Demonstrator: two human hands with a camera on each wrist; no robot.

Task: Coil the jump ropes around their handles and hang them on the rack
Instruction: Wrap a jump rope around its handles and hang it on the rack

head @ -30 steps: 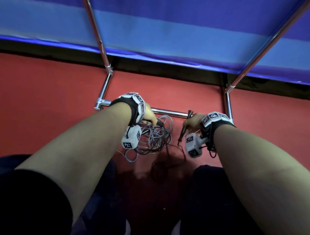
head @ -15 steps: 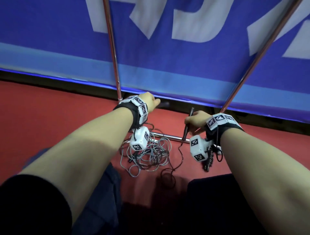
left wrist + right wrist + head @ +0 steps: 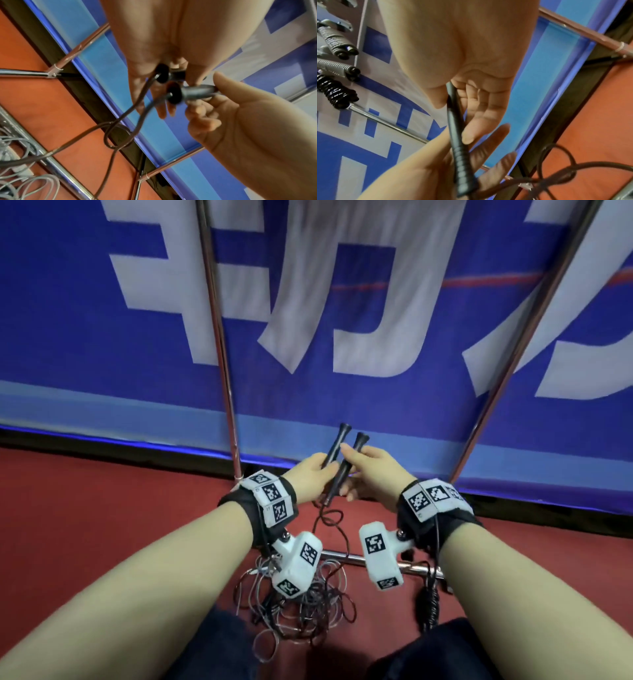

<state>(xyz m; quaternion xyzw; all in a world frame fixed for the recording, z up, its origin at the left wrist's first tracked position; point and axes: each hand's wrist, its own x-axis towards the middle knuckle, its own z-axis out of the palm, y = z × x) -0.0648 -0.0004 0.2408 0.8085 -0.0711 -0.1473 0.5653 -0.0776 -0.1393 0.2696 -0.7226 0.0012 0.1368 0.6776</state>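
While above the tangled ropes, each hand's grip: left hand and right hand round one black handle.

I see a red floor running up to the foot of a blue banner. On the floor stands a chrome rack; its low crossbar lies close above the red surface. Just in front of that bar a loose tangle of grey and dark ropes lies heaped on the floor. From the left wrist I see grey loops beside the bar.
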